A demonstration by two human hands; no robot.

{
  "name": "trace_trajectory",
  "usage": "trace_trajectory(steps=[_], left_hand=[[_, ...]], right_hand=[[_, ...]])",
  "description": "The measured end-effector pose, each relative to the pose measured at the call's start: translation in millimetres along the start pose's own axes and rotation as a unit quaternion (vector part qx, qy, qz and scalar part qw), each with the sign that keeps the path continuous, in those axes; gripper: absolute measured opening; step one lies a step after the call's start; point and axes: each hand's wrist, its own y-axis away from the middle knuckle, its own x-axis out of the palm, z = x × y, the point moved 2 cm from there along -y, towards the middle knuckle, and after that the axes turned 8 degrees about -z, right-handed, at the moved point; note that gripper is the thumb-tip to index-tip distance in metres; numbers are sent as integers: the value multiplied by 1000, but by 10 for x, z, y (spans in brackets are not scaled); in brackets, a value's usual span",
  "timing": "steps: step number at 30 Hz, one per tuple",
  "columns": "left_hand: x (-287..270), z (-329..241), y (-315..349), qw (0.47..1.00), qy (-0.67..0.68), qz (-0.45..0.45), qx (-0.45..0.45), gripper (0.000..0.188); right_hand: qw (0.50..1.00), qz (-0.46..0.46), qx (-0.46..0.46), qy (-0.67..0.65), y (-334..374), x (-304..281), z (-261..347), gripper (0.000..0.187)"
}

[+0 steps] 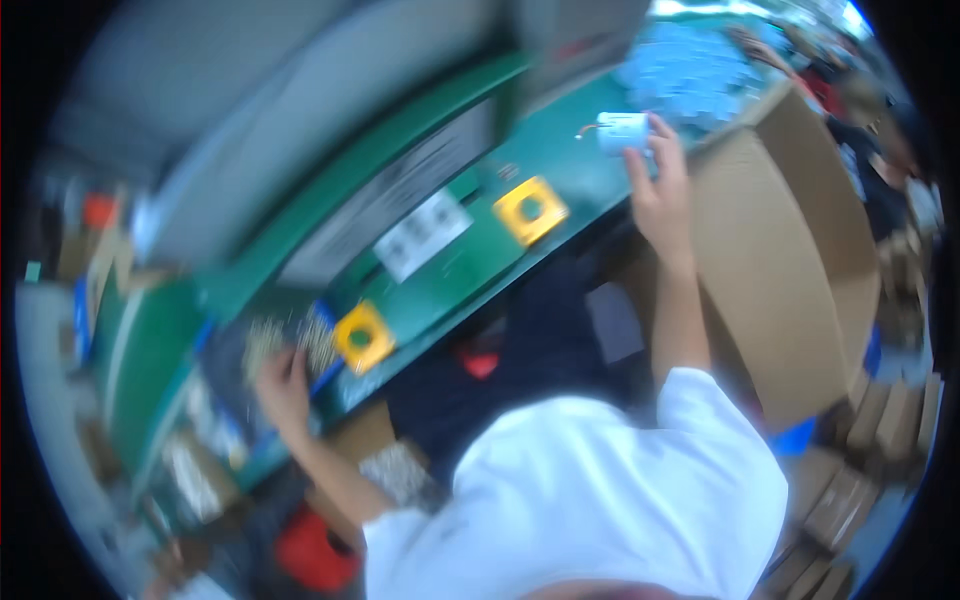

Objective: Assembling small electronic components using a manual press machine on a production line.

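My right hand (662, 185) is closed round a light-blue cylindrical battery pack (623, 134), thumb on one side and fingers on the other. Short wires with a small white connector (580, 134) stick out from its left end. At the lower left, my left hand (283, 390) reaches into a dark blue-edged bin of small pale parts (263, 342). Motion blur smears its fingertips, so any hold on a part cannot be made out. A yellow block with a round hole (364, 338) sits beside that bin, and a second yellow block (531, 211) lies farther right on the green bench (480, 268).
A heap of light-blue pieces (690, 72) covers the bench's far right end, where another person's hand (755, 45) reaches in. A large open cardboard box (765, 270) stands right of my arm. White printed sheets (422, 235) lie along the bench; a grey machine (290, 110) rises behind.
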Motion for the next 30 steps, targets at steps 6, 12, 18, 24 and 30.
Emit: trace_trajectory(steps=[6, 12, 18, 24, 30], left_hand=[[2, -324, -141, 999, 40, -23, 2, 16], [-26, -344, -97, 998, 48, -28, -27, 13], [-26, -330, -88, 998, 54, -26, -33, 13], [-63, -325, -102, 998, 45, -28, -34, 13], [117, 33, -54, 999, 41, -31, -7, 20]], right_hand=[[947, 12, -126, -294, 564, 720, 1060, 54], [966, 17, -171, -194, 512, 961, 1449, 61], [974, 57, -172, -138, 549, 1118, 1462, 62], [968, 34, -184, -169, 476, 1104, 1529, 61], [977, 181, -62, -92, 388, 931, 1588, 54]])
